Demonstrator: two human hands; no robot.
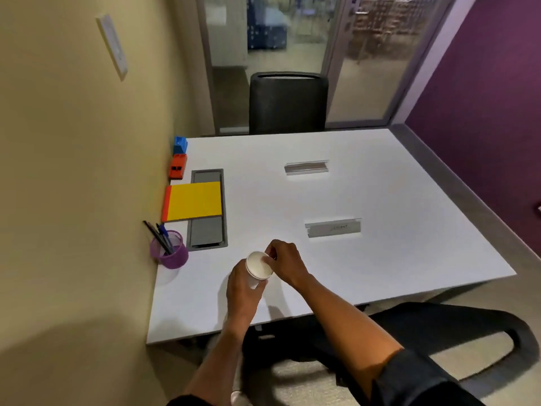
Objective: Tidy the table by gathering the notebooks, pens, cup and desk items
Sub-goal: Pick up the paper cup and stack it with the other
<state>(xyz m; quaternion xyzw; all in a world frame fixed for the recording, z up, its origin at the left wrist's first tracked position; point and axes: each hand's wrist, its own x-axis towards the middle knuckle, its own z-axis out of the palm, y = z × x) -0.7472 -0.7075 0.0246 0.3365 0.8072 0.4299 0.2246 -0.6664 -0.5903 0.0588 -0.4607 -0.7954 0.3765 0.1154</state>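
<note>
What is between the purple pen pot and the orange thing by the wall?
The yellow notebook lies between the purple pen pot and the orange item, in the head view.

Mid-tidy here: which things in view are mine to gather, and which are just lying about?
Job:
cup, held by left hand and right hand
notebooks
pens
pen pot
orange item
blue item

Just there:
far chair
cable flaps
wall plate

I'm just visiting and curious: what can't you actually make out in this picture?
- Head view: whether the paper cup rests on the table; the left hand hides its base.
- Label plate: lettering too blurred to read.
- Pens: lower ends hidden inside the purple holder.
- Room behind the glass door: blurred.
</note>
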